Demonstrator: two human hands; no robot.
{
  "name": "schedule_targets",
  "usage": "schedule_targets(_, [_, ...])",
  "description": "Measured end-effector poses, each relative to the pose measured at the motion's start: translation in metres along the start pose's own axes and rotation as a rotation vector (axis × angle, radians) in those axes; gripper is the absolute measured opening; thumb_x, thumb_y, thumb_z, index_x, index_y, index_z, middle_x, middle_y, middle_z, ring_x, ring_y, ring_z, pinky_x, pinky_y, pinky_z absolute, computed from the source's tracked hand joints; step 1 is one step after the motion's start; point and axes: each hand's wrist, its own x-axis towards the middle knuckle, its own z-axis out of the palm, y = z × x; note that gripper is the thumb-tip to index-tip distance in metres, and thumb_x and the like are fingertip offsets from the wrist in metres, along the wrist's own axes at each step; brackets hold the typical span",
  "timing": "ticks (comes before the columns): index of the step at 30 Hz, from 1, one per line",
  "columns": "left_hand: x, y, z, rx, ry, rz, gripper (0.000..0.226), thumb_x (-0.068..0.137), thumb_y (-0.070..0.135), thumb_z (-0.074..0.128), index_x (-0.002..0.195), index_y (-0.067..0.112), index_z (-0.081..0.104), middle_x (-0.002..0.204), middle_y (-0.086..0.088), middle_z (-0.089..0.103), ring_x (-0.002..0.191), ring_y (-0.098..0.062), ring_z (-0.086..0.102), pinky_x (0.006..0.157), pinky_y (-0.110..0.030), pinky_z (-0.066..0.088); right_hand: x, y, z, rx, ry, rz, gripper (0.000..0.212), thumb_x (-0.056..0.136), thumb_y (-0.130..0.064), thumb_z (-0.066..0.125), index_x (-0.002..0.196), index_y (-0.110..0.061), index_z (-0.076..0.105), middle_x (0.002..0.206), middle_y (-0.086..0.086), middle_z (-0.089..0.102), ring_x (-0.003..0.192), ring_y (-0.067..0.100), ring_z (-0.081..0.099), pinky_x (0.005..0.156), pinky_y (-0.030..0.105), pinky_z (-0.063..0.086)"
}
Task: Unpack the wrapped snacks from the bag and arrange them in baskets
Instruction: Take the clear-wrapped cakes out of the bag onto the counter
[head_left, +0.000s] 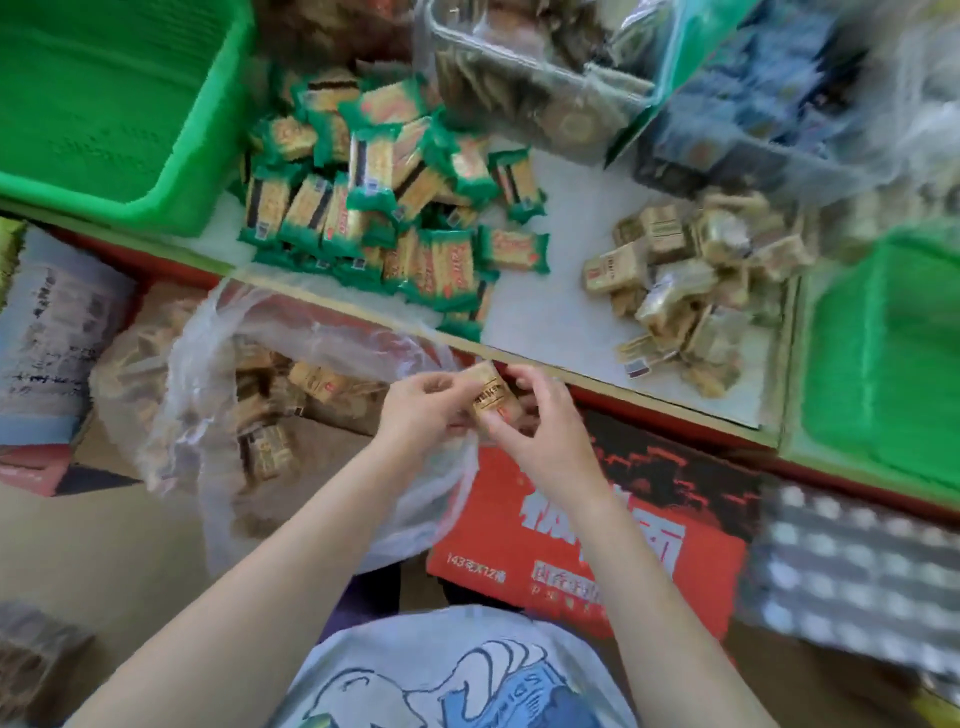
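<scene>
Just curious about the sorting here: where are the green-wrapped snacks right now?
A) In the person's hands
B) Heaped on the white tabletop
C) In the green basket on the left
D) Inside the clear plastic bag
B: the green-wrapped snacks lie heaped on the white tabletop, beside the green basket, not in it.

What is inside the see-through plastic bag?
The plastic bag holds brown wrapped snacks, seen through its open mouth and thin sides. How many lie deeper is hidden by crinkled plastic and blur.
</scene>
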Motion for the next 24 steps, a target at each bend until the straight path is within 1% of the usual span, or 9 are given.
schedule_targets(3, [0.008,0.022,0.075,0.043,-0.071,0.008,0.026,0.094,0.026,0.069,0.097,0.001,0.073,0.087,-0.014,0.074,0.074,-0.027,0.073,0.061,-0.03,0.06,-0.003,0.025,-0.053,-0.132,0.077,-0.045,0.057,0.086,-0.029,0.074,0.136,-0.028,0.048,0.123,-0.008,0.056,0.11,0.009,0.054,0.086,0.022,0.043])
schedule_targets(4, [0.011,0.028,0.099,0.022,-0.103,-0.02,0.026,0.098,0.029,0.063,0.097,0.005,0.072,0.089,-0.012,0.074,0.074,-0.024,0.072,0.061,-0.03,0.06,-0.002,0.036,-0.072,-0.143,0.129,-0.012,0.054,0.087,-0.027,0.073,0.135,-0.026,0.048,0.121,-0.006,0.058,0.108,0.012,0.056,0.084,0.026,0.044])
schedule_targets(6, [0.021,0.03,0.137,0.073,-0.094,-0.017,0.025,0.101,0.034,0.053,0.106,0.014,0.069,0.105,-0.008,0.072,0.093,-0.023,0.07,0.08,-0.035,0.057,0.002,0.058,-0.112,-0.09,0.271,0.103,0.047,0.089,-0.027,0.071,0.131,-0.024,0.049,0.11,-0.004,0.064,0.096,0.015,0.061,0.077,0.029,0.046])
schedule_targets(10, [0.044,0.0,0.159,0.962,0.042,0.332,0.049,0.102,0.041,0.047,0.147,0.021,0.047,0.152,-0.002,0.044,0.142,-0.02,0.038,0.118,-0.04,0.023,0.023,0.094,-0.172,-0.037,0.74,0.248,0.037,0.091,-0.024,0.068,0.121,-0.013,0.049,0.114,0.005,0.059,0.086,0.016,0.058,0.063,0.021,0.038])
schedule_targets(12, [0.053,-0.017,0.156,1.158,0.036,0.351,0.056,0.103,0.046,0.039,0.154,0.022,0.035,0.164,-0.002,0.026,0.153,-0.018,0.016,0.123,-0.047,0.003,0.038,0.111,-0.187,-0.008,0.858,0.292,0.036,0.094,-0.024,0.066,0.12,-0.008,0.048,0.125,0.012,0.051,0.088,0.017,0.055,0.07,0.023,0.045])
schedule_targets(16, [0.059,-0.041,0.143,1.374,-0.032,0.387,0.061,0.104,0.051,0.029,0.159,0.024,0.023,0.168,0.003,0.013,0.155,-0.015,-0.002,0.124,-0.046,-0.006,0.06,0.141,-0.196,-0.091,0.596,0.4,0.045,0.097,-0.033,0.059,0.135,-0.011,0.047,0.142,0.015,0.037,0.114,0.028,0.054,0.092,0.03,0.043])
schedule_targets(19, [0.059,-0.041,0.137,1.37,-0.057,0.418,0.061,0.105,0.051,0.029,0.159,0.025,0.021,0.168,0.004,0.013,0.155,-0.014,-0.001,0.124,-0.045,-0.006,0.056,0.144,-0.188,-0.183,0.54,0.44,0.052,0.097,-0.033,0.054,0.145,-0.015,0.043,0.157,0.017,0.027,0.142,0.032,0.034,0.114,0.041,0.032])
schedule_targets(22, [0.052,-0.039,0.132,1.234,-0.098,0.449,0.059,0.105,0.048,0.033,0.158,0.022,0.026,0.167,0.001,0.017,0.155,-0.015,0.001,0.125,-0.043,0.0,0.039,0.122,-0.164,-0.22,0.677,0.323,0.051,0.093,-0.025,0.055,0.141,-0.008,0.048,0.151,0.016,0.037,0.139,0.031,0.036,0.116,0.044,0.031])
schedule_targets(24, [0.04,-0.04,0.113,1.121,-0.052,0.512,0.059,0.105,0.044,0.039,0.157,0.02,0.028,0.167,0.0,0.017,0.155,-0.016,0.003,0.126,-0.042,0.006,0.03,0.096,-0.132,-0.142,0.635,0.206,0.039,0.094,-0.019,0.054,0.132,-0.008,0.055,0.141,0.009,0.047,0.13,0.024,0.044,0.11,0.039,0.038])
